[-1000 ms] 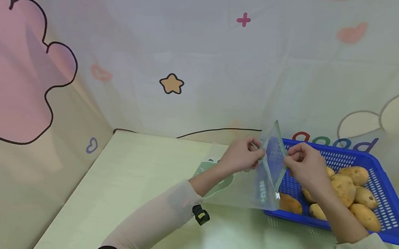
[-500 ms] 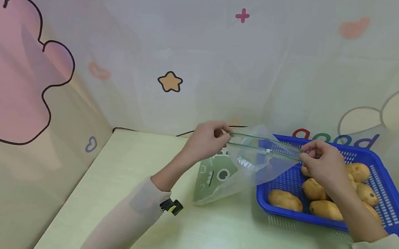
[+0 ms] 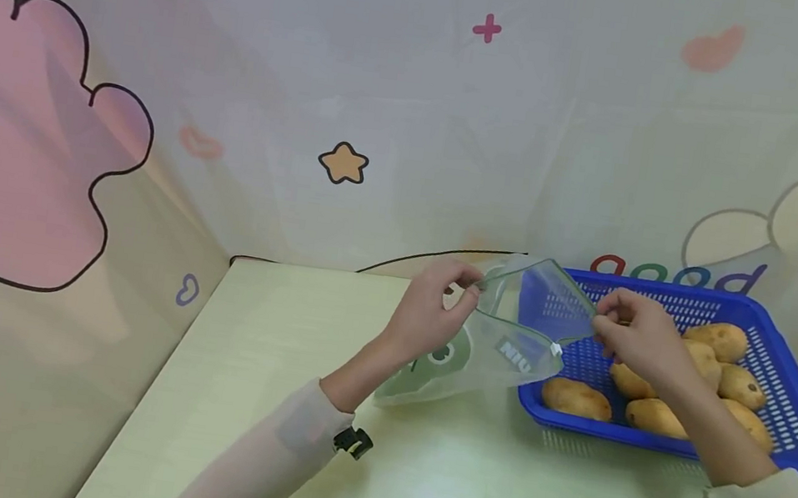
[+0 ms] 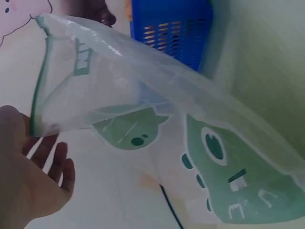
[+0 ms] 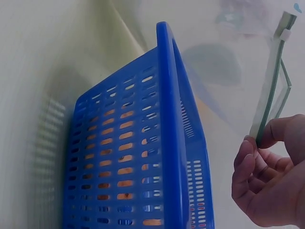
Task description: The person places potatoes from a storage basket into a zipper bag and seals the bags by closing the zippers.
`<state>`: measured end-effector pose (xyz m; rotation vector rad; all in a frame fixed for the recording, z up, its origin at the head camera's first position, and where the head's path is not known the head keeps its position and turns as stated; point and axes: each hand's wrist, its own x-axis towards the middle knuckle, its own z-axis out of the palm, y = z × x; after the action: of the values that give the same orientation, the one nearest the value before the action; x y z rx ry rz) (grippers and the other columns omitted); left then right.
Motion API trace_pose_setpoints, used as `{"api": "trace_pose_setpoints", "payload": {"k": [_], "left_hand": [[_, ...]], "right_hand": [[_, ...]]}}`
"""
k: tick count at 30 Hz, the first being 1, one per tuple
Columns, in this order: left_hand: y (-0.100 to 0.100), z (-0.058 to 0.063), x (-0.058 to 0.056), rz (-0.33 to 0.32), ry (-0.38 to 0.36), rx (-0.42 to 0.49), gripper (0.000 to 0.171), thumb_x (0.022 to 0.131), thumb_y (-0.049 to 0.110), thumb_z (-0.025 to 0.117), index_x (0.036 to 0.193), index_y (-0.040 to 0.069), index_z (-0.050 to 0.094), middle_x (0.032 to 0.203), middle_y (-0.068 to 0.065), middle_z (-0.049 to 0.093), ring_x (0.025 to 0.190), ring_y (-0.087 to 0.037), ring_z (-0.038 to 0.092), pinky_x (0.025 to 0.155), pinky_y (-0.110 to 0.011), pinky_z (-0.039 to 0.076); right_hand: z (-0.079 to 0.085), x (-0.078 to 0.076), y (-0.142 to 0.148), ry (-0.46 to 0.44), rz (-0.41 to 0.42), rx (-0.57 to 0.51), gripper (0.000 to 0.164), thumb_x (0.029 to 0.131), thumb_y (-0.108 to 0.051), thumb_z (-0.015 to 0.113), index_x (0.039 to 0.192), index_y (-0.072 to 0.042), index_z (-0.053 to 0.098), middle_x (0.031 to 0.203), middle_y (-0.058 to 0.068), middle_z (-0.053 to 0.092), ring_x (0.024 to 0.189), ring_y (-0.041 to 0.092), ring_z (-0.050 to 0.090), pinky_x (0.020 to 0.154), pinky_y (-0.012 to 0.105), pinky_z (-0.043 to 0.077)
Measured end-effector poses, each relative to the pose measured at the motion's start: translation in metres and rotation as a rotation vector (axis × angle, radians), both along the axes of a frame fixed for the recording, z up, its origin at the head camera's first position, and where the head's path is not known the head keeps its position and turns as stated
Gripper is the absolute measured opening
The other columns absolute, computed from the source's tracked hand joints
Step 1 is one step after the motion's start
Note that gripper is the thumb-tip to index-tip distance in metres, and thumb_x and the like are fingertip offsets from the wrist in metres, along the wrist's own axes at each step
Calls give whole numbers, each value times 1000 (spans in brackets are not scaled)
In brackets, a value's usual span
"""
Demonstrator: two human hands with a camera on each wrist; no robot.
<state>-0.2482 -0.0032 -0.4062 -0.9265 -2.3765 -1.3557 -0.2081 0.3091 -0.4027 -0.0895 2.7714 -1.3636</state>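
A clear zip bag (image 3: 483, 357) with green cartoon prints hangs between both hands, its green-edged mouth spread wide into a four-sided gap. At the mouth's left corner, my left hand (image 3: 429, 308) pinches the rim between thumb and fingers. My right hand (image 3: 638, 331) pinches the opposite corner above the blue basket, as the right wrist view also shows on the green zip strip (image 5: 270, 95). A white slider (image 3: 556, 350) sits on the near edge of the mouth. The left wrist view shows the bag's side with a green monster print (image 4: 228, 176).
Beside the bag on the right stands a blue plastic basket (image 3: 598, 429) with slotted walls. Several potatoes (image 3: 576, 399) lie in it, partly behind my right forearm. A pale green table (image 3: 443, 490) spreads below, with a printed cloth backdrop (image 3: 418, 100) behind.
The bag's mouth has gone from a narrow gap to a wide opening. My left hand moved left, then slightly back right; my right hand shifted right. The bag stays held by both.
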Motion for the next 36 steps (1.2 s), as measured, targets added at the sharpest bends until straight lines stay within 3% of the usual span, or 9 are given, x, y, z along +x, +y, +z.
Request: {"api": "trace_pose_setpoints", "payload": {"k": [5,9,12,17,21,25,29,33,36], "left_hand": [[4,-10,-2,-66,57,90,20,107,7,51,122,0,62,104,-8,70,98,-19,70,91,-26,59],[1,-14,-4,-154,175,97,19,108,3,49,125,-1,57,101,-9,67,93,-17,70,87,-21,59],[-4,-12,-3,-215,271,41,13,109,4,54,119,1,62,104,-7,65,95,-15,67,87,-19,58],[-10,-8,3,-302,307,-86,6,106,11,68,108,5,70,107,-3,62,96,-10,64,87,-14,56],[-16,-9,5,-302,379,-202,20,96,22,82,107,8,73,109,0,64,98,-9,64,88,-13,54],[-18,-5,6,-265,469,-302,25,95,29,84,108,11,74,113,2,65,100,-10,64,89,-12,51],[-18,-2,4,-239,432,-288,17,98,26,81,101,14,69,124,-2,66,109,-13,68,94,-14,52],[-15,-3,2,-241,336,-221,19,96,21,82,100,12,65,134,-7,66,122,-19,68,101,-20,54],[-11,-4,0,-242,240,-167,19,96,16,82,100,11,65,133,-8,67,124,-20,67,98,-23,57]], "right_hand": [[-1,-1,-3,-17,14,-9,19,106,-13,55,120,1,56,88,11,64,71,23,62,55,35,57],[-2,0,-2,-17,23,-11,19,107,-12,55,120,1,56,89,10,64,71,22,62,56,33,56],[-3,1,-1,-16,31,-16,18,107,-11,56,120,2,57,89,11,64,72,22,62,57,32,56],[-3,3,2,-15,31,-20,20,107,-10,56,121,4,57,89,11,64,74,23,64,60,33,59],[-4,5,5,1,18,-17,20,106,-10,56,121,3,57,89,12,65,74,24,65,62,34,60],[-7,7,10,21,6,-17,19,105,-9,56,120,2,57,90,14,66,74,23,66,63,34,61],[-10,8,11,46,32,-62,19,107,-10,55,122,3,57,89,17,64,72,25,62,61,33,59],[-14,6,10,67,82,-115,21,111,-12,54,125,4,56,87,18,62,70,27,58,58,31,55],[-15,7,9,82,107,-121,22,112,-15,54,126,2,57,89,17,63,71,26,59,59,31,56]]}}
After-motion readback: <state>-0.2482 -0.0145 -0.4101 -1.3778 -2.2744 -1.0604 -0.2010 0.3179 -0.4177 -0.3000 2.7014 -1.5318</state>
